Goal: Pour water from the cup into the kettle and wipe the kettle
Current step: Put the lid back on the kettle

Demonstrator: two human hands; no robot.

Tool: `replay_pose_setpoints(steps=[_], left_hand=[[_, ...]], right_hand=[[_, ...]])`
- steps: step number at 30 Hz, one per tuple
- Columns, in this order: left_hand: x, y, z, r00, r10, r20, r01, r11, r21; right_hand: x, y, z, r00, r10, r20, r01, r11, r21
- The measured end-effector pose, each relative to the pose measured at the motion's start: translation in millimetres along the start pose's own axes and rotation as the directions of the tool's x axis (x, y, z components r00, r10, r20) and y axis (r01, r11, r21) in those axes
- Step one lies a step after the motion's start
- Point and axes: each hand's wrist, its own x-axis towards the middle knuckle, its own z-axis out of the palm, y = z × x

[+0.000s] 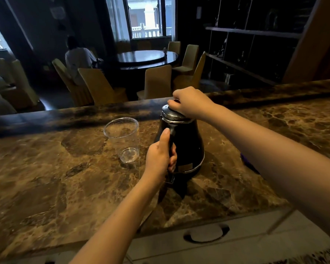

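Observation:
A black kettle (189, 145) with a silver lid (170, 113) stands upright on the brown marble counter (46, 168). My left hand (159, 157) is wrapped around its handle, thumb pointing up. My right hand (189, 103) rests on top, fingers closed on the lid's knob. A clear plastic cup (123, 139) stands upright just left of the kettle, apart from both hands, and looks empty. A purple cloth (246, 161) shows only as a sliver on the counter to the kettle's right, mostly hidden behind my right forearm.
The counter has a raised ledge (84, 113) along its far edge. A white drawer front with a recessed handle (206, 232) sits below the near edge. Beyond are chairs (101, 86), a round table (147, 58), a seated person (78, 58) and dark shelving (255, 44).

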Motion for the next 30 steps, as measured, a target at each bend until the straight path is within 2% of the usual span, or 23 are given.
replay_pose_setpoints(steps=[3, 13, 19, 23, 24, 26, 28, 30], left_hand=[[1, -2, -4, 0.999, 0.052, -0.011, -0.051, 0.998, 0.036], [7, -7, -7, 0.996, 0.078, 0.037, -0.079, 0.996, 0.035], [21, -6, -16, 0.994, 0.047, 0.101, -0.051, 0.998, 0.038], [33, -5, -23, 0.99, 0.03, 0.138, -0.042, 0.996, 0.082], [36, -5, -24, 0.989, 0.019, 0.147, -0.031, 0.997, 0.077], [43, -4, -26, 0.985, 0.005, 0.17, -0.015, 0.998, 0.056], [50, -3, -29, 0.981, -0.002, 0.193, -0.006, 0.999, 0.043], [56, -3, -31, 0.976, -0.013, 0.215, 0.005, 0.999, 0.037]], right_hand=[[-1, 0, 11, 0.998, 0.005, -0.06, -0.008, 0.999, -0.047], [7, 4, 11, 0.999, -0.054, -0.004, 0.053, 0.989, -0.136], [2, 3, 11, 0.995, 0.022, -0.102, -0.036, 0.989, -0.145], [-3, 3, 9, 0.992, 0.092, -0.087, -0.104, 0.985, -0.136], [-5, 3, 8, 0.991, 0.112, -0.077, -0.118, 0.989, -0.085], [-15, 4, -1, 0.983, 0.169, -0.078, -0.154, 0.973, 0.171], [-37, 15, -13, 0.96, 0.241, -0.14, -0.156, 0.882, 0.445], [-74, 45, -20, 0.927, 0.314, -0.206, -0.183, 0.856, 0.483]])
